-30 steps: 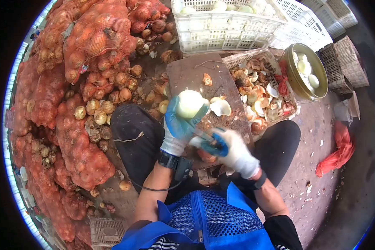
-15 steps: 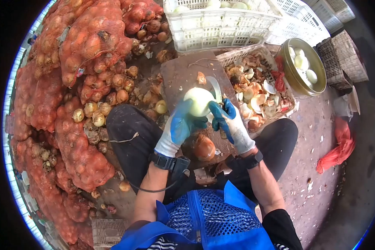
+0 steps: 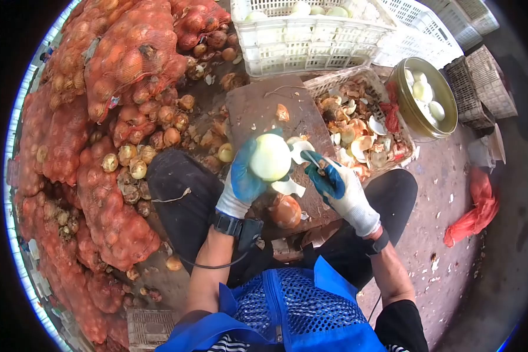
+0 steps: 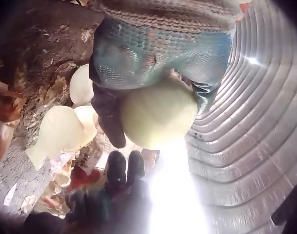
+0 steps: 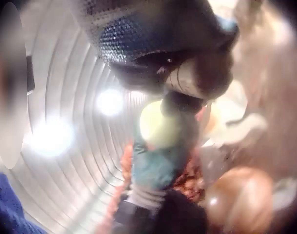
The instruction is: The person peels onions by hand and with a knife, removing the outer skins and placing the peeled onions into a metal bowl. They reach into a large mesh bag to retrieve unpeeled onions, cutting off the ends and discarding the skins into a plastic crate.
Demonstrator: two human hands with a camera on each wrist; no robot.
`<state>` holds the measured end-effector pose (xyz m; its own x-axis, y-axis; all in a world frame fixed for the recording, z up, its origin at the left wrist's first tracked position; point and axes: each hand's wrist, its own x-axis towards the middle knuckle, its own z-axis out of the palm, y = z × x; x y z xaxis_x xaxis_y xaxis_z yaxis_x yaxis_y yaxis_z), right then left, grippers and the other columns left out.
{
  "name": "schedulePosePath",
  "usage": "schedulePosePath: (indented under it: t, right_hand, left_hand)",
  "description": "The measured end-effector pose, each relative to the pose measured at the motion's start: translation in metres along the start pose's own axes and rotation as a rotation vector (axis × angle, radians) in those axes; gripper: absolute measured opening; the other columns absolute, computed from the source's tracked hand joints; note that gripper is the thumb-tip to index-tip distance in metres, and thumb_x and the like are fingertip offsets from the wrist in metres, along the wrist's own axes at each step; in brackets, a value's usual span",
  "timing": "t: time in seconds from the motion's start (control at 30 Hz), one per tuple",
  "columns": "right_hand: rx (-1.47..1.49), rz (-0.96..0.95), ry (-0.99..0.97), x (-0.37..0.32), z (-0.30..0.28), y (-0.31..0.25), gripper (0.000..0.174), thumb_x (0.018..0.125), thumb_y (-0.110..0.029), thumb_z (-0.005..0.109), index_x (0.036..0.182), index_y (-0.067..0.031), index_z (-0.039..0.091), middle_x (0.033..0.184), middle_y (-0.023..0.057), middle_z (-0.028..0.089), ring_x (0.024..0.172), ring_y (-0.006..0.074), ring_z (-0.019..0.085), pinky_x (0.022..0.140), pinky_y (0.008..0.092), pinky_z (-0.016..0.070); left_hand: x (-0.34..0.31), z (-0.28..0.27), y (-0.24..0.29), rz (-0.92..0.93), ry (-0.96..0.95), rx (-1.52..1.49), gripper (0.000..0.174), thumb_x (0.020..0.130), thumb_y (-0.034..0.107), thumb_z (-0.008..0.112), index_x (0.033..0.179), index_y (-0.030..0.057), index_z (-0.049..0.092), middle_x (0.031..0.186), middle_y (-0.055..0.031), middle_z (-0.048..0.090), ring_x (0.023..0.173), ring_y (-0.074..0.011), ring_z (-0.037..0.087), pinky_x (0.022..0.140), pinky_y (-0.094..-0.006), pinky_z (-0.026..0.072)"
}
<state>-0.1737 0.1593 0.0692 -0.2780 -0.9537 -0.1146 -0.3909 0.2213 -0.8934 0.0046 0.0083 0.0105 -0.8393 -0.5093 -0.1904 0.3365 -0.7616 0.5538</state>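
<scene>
My left hand point(image 3: 246, 176), in a white knit glove with a blue coated palm, grips a peeled pale onion point(image 3: 270, 157) above the board point(image 3: 264, 111). In the left wrist view the peeled onion point(image 4: 160, 114) sits against the blue fingers. To its right, my right hand point(image 3: 341, 190), gloved alike, grips a knife point(image 3: 321, 171); its light handle point(image 5: 185, 78) shows in the fist in the right wrist view. Pale onion layers point(image 3: 288, 187) lie by the left hand. A brown unpeeled onion point(image 3: 285, 211) rests on the board's near end.
Red mesh sacks of onions point(image 3: 132, 53) are piled at left, with loose onions point(image 3: 138, 166) beside them. A crate of peelings point(image 3: 387, 141) stands right of the board, beside a bucket point(image 3: 402, 111) holding peeled onions. White crates point(image 3: 311, 44) stand behind; a red net point(image 3: 475, 205) lies at right.
The right hand met the onion half a second ago with the blade raised; it is now apart, lower and to the right. A pale layer now shows just below the held onion.
</scene>
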Motion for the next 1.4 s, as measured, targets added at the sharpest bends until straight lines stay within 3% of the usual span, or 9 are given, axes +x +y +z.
schedulePosePath:
  t: [0.17,0.33,0.67,0.87,0.97,1.0,1.13,1.37,1.4]
  right_hand:
    - [-0.293,-0.216,-0.037,0.0,-0.013,0.005,0.034,0.09,-0.011,0.067,0.124,-0.0056,0.064,0.091,0.0164,0.067,0.077,0.0346,0.066,0.071,0.0384,0.0524]
    - [-0.294,-0.239,-0.035,0.001,-0.012,0.019,0.033,0.09,-0.013,0.068,0.122,-0.0057,0.064,0.092,0.0167,0.068,0.077,0.0348,0.066,0.069,0.0386,0.0522]
    - [-0.482,-0.287,0.062,0.009,-0.006,0.009,0.034,0.091,-0.012,0.065,0.124,-0.0093,0.064,0.094,0.0169,0.069,0.081,0.0374,0.066,0.069,0.0413,0.0519]
    - [-0.134,-0.049,-0.014,0.005,0.02,0.046,0.035,0.088,-0.01,0.064,0.122,-0.0066,0.062,0.098,0.0137,0.068,0.081,0.0302,0.067,0.071,0.0381,0.0529]
    - [0.478,0.28,-0.088,0.013,0.027,0.056,0.031,0.093,-0.011,0.06,0.123,-0.0033,0.061,0.091,0.0044,0.066,0.076,0.016,0.063,0.065,0.0286,0.0513]
    - [0.429,0.289,-0.088,0.015,0.026,0.056,0.029,0.097,-0.015,0.058,0.122,-0.0005,0.06,0.087,-0.0016,0.062,0.074,0.0069,0.056,0.06,0.0225,0.0472]
    - [0.592,0.379,0.069,0.015,0.024,0.053,0.024,0.1,-0.023,0.057,0.112,-0.0019,0.061,0.082,0.0019,0.063,0.062,0.0063,0.054,0.054,0.0245,0.0446]
    - [0.163,0.297,0.054,0.013,0.028,0.022,0.021,0.096,-0.022,0.061,0.101,-0.0018,0.056,0.073,0.0106,0.062,0.06,0.0177,0.059,0.056,0.0334,0.0476]
    - [0.023,0.137,0.064,0.017,0.034,0.024,0.015,0.094,-0.015,0.06,0.098,-0.0015,0.056,0.076,0.0162,0.062,0.063,0.0275,0.059,0.061,0.0374,0.0483]
  left_hand:
    - [-0.002,0.001,0.001,-0.048,-0.015,-0.106,0.075,0.099,0.052,0.048,0.151,0.0,0.034,0.149,-0.0154,0.046,0.131,-0.0278,0.052,0.105,-0.0487,0.0482]
    - [-0.002,-0.001,0.002,-0.065,-0.019,-0.101,0.075,0.1,0.051,0.047,0.15,-0.0033,0.034,0.15,-0.0151,0.046,0.13,-0.0274,0.053,0.105,-0.0485,0.0476]
    - [0.0,-0.004,0.0,-0.148,-0.052,-0.114,0.081,0.097,0.059,0.048,0.148,-0.0036,0.037,0.134,-0.0168,0.059,0.103,-0.0256,0.068,0.074,-0.0404,0.0631]
    - [-0.001,-0.006,-0.005,-0.132,0.109,-0.039,0.079,0.096,0.057,0.05,0.15,0.0004,0.036,0.126,-0.0176,0.063,0.104,-0.0284,0.068,0.08,-0.0412,0.0615]
    - [-0.006,-0.004,-0.011,-0.11,0.133,-0.017,0.074,0.096,0.052,0.054,0.15,0.0044,0.037,0.128,-0.0162,0.061,0.108,-0.0277,0.066,0.085,-0.0419,0.0596]
    - [-0.006,-0.002,-0.009,-0.111,0.063,-0.044,0.071,0.096,0.049,0.057,0.15,0.0056,0.038,0.131,-0.0143,0.059,0.112,-0.0266,0.065,0.089,-0.0428,0.0583]
    - [-0.001,-0.005,-0.008,-0.105,0.102,-0.023,0.073,0.096,0.056,0.052,0.151,0.009,0.038,0.123,-0.0153,0.064,0.106,-0.0285,0.068,0.085,-0.0442,0.0603]
    - [0.001,0.01,-0.007,0.015,0.193,-0.124,0.069,0.098,0.055,0.05,0.147,0.0061,0.042,0.132,-0.0119,0.06,0.113,-0.027,0.065,0.089,-0.0479,0.0589]
    - [0.001,0.01,-0.008,0.018,0.194,-0.112,0.069,0.098,0.054,0.05,0.146,0.0055,0.043,0.132,-0.0122,0.061,0.113,-0.0272,0.065,0.089,-0.0475,0.0589]
